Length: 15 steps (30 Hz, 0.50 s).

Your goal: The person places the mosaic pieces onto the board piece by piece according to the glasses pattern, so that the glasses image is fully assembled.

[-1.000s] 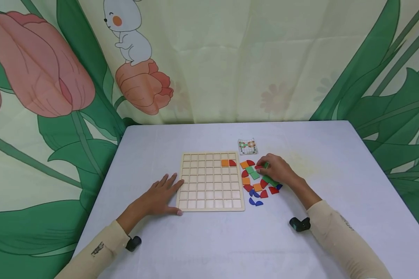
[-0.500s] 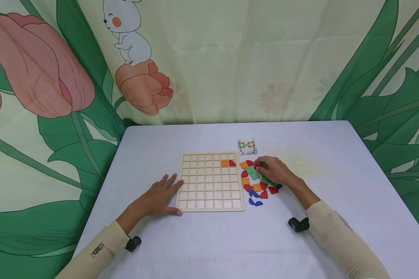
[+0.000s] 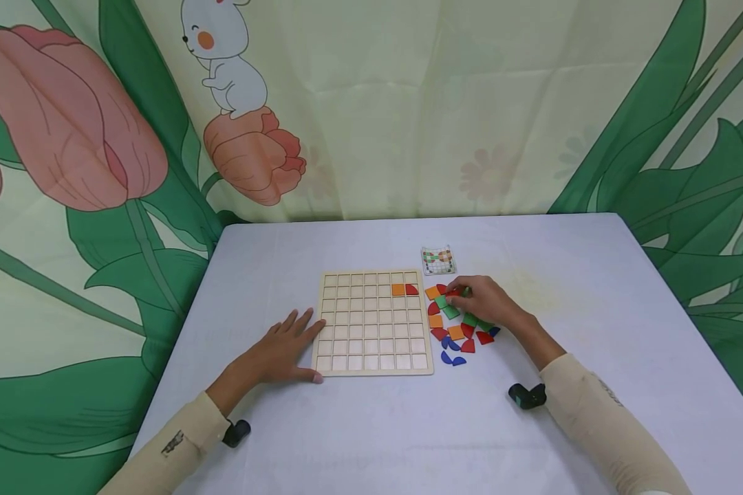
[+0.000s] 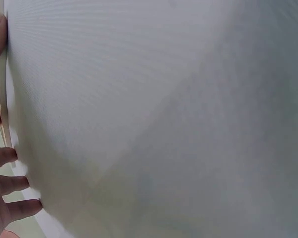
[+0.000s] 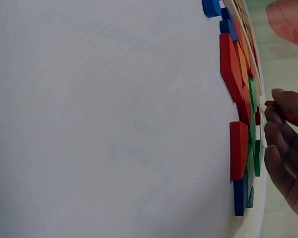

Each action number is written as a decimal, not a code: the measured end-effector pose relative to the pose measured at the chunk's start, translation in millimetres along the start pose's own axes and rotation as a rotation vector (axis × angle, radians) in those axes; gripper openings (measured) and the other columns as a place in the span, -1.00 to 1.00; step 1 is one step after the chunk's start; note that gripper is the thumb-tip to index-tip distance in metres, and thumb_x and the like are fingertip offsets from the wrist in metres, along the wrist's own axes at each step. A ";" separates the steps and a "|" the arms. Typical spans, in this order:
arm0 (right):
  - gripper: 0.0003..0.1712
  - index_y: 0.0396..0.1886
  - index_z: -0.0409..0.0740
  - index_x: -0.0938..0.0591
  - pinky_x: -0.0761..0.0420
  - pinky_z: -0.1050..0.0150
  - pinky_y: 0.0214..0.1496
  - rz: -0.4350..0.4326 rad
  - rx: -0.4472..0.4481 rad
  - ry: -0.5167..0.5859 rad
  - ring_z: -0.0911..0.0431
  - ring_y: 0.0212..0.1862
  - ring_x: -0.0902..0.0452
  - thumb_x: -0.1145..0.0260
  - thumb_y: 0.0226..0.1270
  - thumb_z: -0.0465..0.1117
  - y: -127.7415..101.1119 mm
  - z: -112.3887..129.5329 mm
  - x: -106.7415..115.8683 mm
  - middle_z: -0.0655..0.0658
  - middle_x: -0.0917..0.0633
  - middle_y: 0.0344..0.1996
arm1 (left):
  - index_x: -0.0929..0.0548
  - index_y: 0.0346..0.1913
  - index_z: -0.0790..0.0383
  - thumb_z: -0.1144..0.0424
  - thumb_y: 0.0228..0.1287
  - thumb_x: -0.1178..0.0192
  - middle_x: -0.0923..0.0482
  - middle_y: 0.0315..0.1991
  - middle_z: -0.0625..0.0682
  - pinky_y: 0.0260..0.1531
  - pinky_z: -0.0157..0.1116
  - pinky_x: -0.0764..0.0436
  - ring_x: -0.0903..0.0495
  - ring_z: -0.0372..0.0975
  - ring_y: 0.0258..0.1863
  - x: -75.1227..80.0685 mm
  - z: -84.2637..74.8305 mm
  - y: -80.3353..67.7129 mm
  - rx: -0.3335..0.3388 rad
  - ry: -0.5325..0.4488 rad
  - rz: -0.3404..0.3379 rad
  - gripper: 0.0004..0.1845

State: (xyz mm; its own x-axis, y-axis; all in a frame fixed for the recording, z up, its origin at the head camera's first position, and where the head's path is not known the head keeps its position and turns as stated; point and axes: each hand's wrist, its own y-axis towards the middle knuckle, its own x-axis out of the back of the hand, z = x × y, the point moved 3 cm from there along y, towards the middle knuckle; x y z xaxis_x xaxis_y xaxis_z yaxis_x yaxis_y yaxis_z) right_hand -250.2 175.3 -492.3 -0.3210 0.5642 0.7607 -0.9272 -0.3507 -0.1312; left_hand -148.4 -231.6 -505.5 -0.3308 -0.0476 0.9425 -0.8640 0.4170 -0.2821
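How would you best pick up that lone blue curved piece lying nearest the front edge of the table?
Probably from above, pinching across the narrow width of the blue piece. It lies flat and thin on the table, so only its low side edges offer a grip. It sits a little apart from the pile, with the wooden board to its left, so fingers have room.

I see bare counter (image 3: pixel 594 295) at 3 o'clock; loose tiles (image 3: pixel 455 323) crowd the board's (image 3: pixel 374 322) right edge.

Looking like a staged play corner or recording booth: a cartoon backdrop (image 3: pixel 371 103) of tulips and a rabbit (image 3: pixel 225 58) hanging behind a white tabletop (image 3: pixel 594 309), carrying a wooden grid board (image 3: pixel 371 344) and coloured pieces (image 3: pixel 455 326).
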 end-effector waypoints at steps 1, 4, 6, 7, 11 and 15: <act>-0.66 0.09 -0.12 -0.69 -0.64 0.32 -0.33 0.002 0.001 0.011 0.04 -0.19 -0.55 -0.40 0.36 -0.15 0.4 0.5 -0.3 -0.17 -0.72 -0.07 | -0.09 0.61 -0.03 -0.61 -0.04 -0.18 0.08 0.63 0.18 0.39 0.27 -0.19 0.08 0.22 0.59 -0.2 0.0 0.0 -0.001 -0.002 -0.002 0.22; -0.66 0.08 -0.12 -0.70 -0.65 0.32 -0.31 0.008 0.005 0.033 0.03 -0.19 -0.56 -0.41 0.34 -0.17 1.6 2.4 -1.6 -0.17 -0.72 -0.05 | -0.09 0.61 -0.02 -0.60 -0.04 -0.19 0.08 0.63 0.18 0.39 0.27 -0.19 0.08 0.22 0.59 -0.6 0.2 -0.2 0.000 -0.004 -0.004 0.22; -0.66 0.08 -0.13 -0.69 -0.66 0.31 -0.29 0.016 0.007 0.049 0.02 -0.19 -0.56 -0.41 0.33 -0.19 2.2 4.3 -2.5 -0.17 -0.72 -0.05 | -0.08 0.61 -0.03 -0.61 -0.05 -0.18 0.08 0.63 0.18 0.40 0.27 -0.18 0.08 0.22 0.59 -1.0 0.1 -0.2 0.003 -0.005 -0.002 0.22; -0.66 0.08 -0.13 -0.69 -0.67 0.31 -0.28 0.017 0.007 0.056 0.02 -0.20 -0.56 -0.40 0.32 -0.20 2.6 5.6 -2.8 -0.17 -0.71 -0.07 | -0.08 0.61 -0.03 -0.61 -0.05 -0.18 0.09 0.63 0.18 0.40 0.27 -0.18 0.09 0.22 0.59 -1.3 0.1 -0.1 0.005 -0.005 0.001 0.23; -0.65 0.11 -0.13 -0.68 -0.65 0.31 -0.30 0.020 0.032 0.053 0.03 -0.25 -0.52 -0.37 0.34 -0.22 4.0 10.8 -4.1 -0.16 -0.68 -0.12 | -0.07 0.61 -0.03 -0.61 -0.05 -0.18 0.10 0.64 0.17 0.41 0.27 -0.17 0.10 0.22 0.59 -2.2 0.3 0.5 0.010 -0.003 0.008 0.23; -0.65 0.13 -0.12 -0.67 -0.61 0.33 -0.29 0.013 0.059 0.037 0.04 -0.25 -0.50 -0.35 0.38 -0.22 6.9 16.4 -5.0 -0.15 -0.67 -0.13 | -0.07 0.62 -0.03 -0.61 -0.05 -0.18 0.10 0.64 0.17 0.41 0.27 -0.17 0.10 0.21 0.59 -0.9 0.1 1.1 0.016 0.002 0.012 0.23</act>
State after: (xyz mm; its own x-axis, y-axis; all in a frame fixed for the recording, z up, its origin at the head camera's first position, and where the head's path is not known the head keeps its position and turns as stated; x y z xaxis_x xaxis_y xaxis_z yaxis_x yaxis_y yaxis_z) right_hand -251.8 157.9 -486.6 -0.3412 0.5857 0.7353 -0.9102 -0.4013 -0.1027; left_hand -149.1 -231.2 -506.6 -0.3406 -0.0413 0.9393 -0.8659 0.4031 -0.2963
